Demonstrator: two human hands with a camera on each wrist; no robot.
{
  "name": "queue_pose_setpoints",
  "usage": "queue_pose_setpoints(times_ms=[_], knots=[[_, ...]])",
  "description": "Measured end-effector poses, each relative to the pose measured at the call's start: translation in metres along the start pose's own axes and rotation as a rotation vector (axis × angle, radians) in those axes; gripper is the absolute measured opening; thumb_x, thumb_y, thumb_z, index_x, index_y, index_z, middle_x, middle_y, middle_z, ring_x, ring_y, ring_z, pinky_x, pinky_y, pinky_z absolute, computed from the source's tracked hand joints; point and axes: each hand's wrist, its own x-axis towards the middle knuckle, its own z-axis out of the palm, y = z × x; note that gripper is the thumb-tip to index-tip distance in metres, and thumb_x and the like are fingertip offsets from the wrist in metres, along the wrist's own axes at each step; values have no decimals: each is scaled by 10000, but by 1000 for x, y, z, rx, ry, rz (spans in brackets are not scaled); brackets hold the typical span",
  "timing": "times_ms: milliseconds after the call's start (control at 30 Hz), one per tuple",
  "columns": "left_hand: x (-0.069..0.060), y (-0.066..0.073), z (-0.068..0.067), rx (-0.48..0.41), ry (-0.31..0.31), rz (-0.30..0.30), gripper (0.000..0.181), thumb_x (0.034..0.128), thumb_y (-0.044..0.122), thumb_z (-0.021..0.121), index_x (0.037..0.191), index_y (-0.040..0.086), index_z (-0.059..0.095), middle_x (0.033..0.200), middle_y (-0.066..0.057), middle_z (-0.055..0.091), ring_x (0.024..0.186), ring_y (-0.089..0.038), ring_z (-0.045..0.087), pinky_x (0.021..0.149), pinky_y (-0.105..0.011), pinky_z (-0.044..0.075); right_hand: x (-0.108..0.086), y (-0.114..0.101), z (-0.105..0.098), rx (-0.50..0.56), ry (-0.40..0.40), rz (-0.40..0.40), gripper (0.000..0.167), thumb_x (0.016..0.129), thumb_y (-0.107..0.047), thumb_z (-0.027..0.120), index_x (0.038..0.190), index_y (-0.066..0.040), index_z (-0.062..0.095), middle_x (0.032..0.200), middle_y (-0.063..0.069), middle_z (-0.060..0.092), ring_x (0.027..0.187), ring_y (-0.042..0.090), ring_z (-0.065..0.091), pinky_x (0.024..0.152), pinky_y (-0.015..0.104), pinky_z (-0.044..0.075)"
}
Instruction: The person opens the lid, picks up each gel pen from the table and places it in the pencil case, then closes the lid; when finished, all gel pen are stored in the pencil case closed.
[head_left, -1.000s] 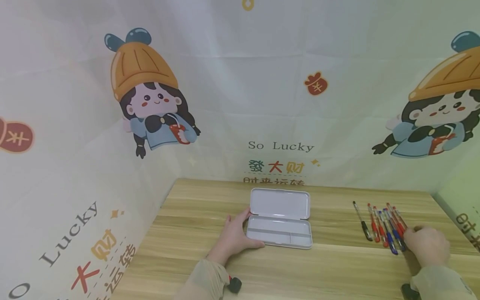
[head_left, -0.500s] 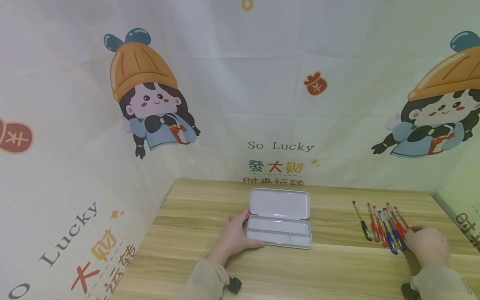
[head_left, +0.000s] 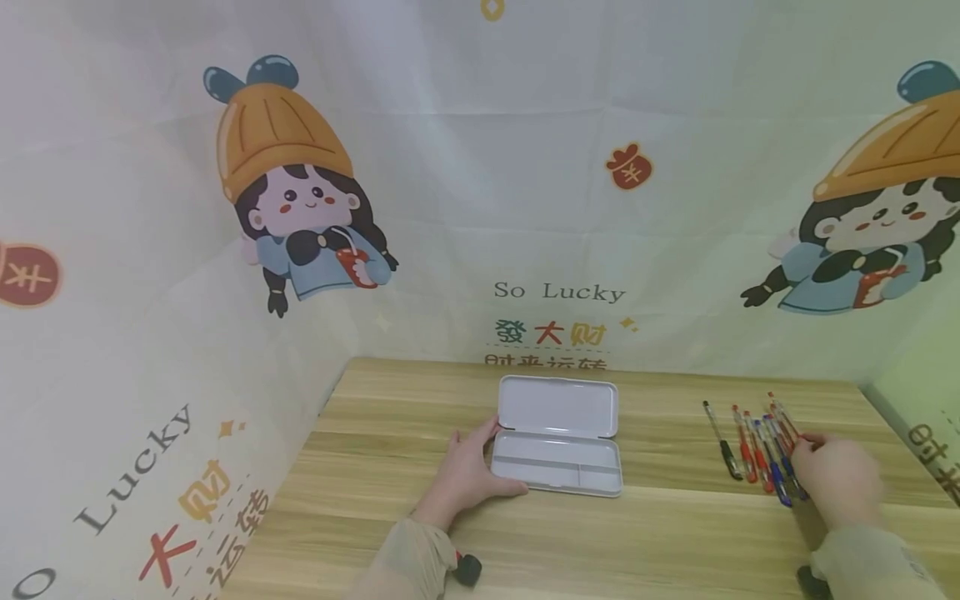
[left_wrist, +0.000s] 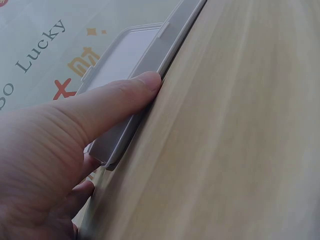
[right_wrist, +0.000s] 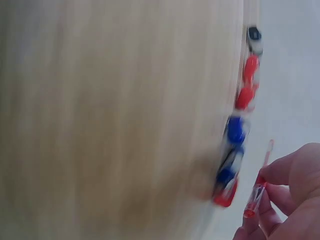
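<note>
Right-hand fingers (right_wrist: pixel 280 171) pinch a red pen (right_wrist: pixel 256 197), just lifted from the other pens (head_left: pixel 762 468) toward the tabletop's (head_left: pixel 585 542) right edge, apparently freed; left hand (head_left: pixel 468 471) grips the open case (head_left: pixel 555 450) near the back edge

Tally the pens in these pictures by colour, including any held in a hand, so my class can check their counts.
Red pens: 4, including one held in the right hand
Blue pens: 2
Black pen: 1
Total: 7 pens

Case (head_left: pixel 558 406) — glossy inside, clear plastic pen (right_wrist: pixel 255 197), wooden table (head_left: pixel 562 546), cloth backdrop (head_left: pixel 465 175) (creased)
</note>
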Motion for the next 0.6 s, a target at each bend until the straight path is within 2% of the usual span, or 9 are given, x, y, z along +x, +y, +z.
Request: queue_pose_setpoints(times_ms=[100,200,333,400,500,600], knots=[[0,0,0,5,2,-1,1289,638,457,1059,1696,114,408,1658,-112,584,1563,-385,518,1392,-736,76,-4,-15,4,3,58,-98,470,1050,-229,475,1324,101,669,1209,366,730,901,446,712,538,351,464],[0,0,0,11,5,-2,1286,637,458,1061,1695,118,413,1659,-108,584,1563,-393,516,1389,-740,79,-9,-33,11,-3,124,-203,424,1050,-207,522,1280,102,700,1153,373,724,869,434,696,524,344,445],[0,-1,0,12,2,-4,1280,640,457,1060,1695,127,415,1662,-100,581,1567,-389,512,1391,-737,74,-19,-56,23,11,243,-352,328,1022,-161,623,1182,87,766,1121,371,730,977,551,699,589,496,542],[0,-1,0,9,0,0,1274,641,454,1059,1693,127,418,1663,-102,580,1567,-390,512,1390,-741,72,-23,-67,29,32,285,-410,295,1011,-143,654,1149,83,784,1119,368,737,1029,585,684,700,598,567],[0,0,0,1,-3,3,1267,644,444,1059,1692,129,419,1663,-107,578,1571,-386,509,1388,-745,66,-31,-82,38,84,281,-444,285,1030,-151,664,1169,63,791,1159,373,714,1075,591,648,819,680,537],[-1,0,1,4,-3,2,1270,645,444,1058,1695,131,414,1667,-110,573,1575,-379,506,1388,-744,63,-38,-97,47,144,242,-459,277,1053,-157,661,1195,41,792,1199,371,687,1103,573,624,860,678,517]])
